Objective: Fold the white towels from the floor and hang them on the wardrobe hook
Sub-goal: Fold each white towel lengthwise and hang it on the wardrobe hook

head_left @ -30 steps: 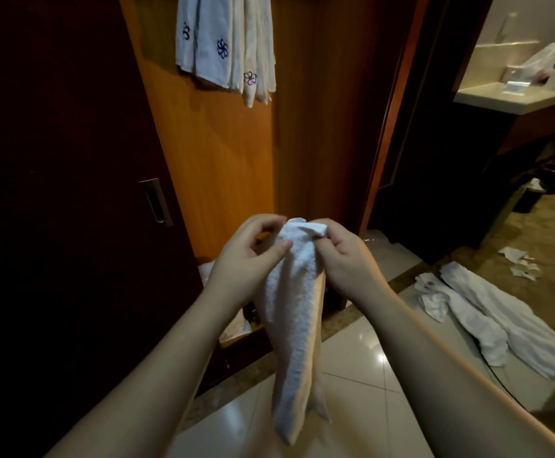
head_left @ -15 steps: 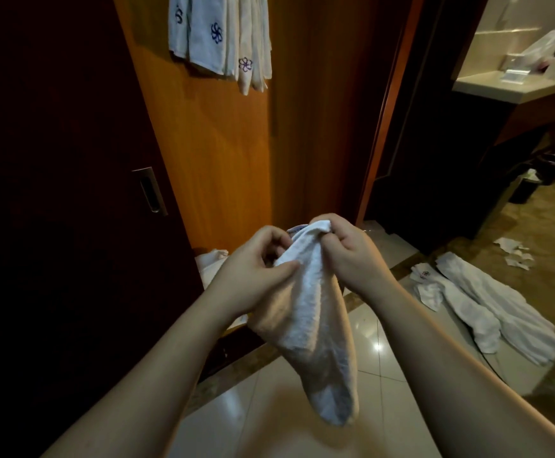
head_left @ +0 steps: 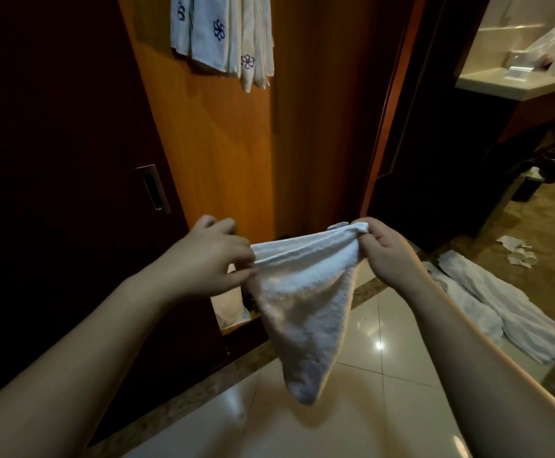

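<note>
At frame centre, the white towel [head_left: 302,299] hung between both hands, its top edge running left to right. The left hand [head_left: 208,259] pinched 1 end, the right hand [head_left: 387,249] the other, well apart. The hung towels [head_left: 223,34] lay straight above, upper centre-left, nearer the left hand.

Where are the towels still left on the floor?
In the head view, the unfolded white towels lie on the floor at lower right, past the right hand, near the paper scraps.
</note>
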{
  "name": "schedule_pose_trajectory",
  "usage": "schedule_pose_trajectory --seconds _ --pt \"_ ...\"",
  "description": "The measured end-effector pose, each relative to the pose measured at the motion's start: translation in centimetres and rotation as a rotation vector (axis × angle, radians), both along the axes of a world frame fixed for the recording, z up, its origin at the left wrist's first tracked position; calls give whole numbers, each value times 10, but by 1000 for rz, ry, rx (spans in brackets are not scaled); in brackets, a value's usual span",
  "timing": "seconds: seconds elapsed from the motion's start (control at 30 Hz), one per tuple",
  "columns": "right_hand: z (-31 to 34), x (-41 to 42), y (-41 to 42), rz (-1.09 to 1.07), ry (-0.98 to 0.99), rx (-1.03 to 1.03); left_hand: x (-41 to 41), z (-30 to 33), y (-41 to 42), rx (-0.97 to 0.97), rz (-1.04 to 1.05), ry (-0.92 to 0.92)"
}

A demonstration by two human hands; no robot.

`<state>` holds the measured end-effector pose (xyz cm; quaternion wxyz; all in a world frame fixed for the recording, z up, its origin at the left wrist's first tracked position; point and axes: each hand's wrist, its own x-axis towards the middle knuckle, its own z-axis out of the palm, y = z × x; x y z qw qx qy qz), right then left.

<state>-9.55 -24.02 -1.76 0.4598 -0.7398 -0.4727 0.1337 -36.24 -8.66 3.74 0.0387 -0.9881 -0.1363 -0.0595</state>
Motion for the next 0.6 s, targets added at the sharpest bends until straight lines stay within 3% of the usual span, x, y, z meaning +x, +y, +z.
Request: schedule_pose_trajectory --seconds 0.1,0.17,0.33,0.47,0.6 --pt "1 -1 2 -28 14 14 -1 4 3 38 -41 -154" --pt "5 -4 4 -49 46 63 0 2 4 -35 -22 -248" --pt "15 -9 9 -52 145 135 5 -5 5 -553 182 -607" --pt "24 -14 12 -1 191 197 7 -7 17 -1045 217 -630" --pt "29 -22 15 18 231 261 7 -8 23 -1207 187 -469"
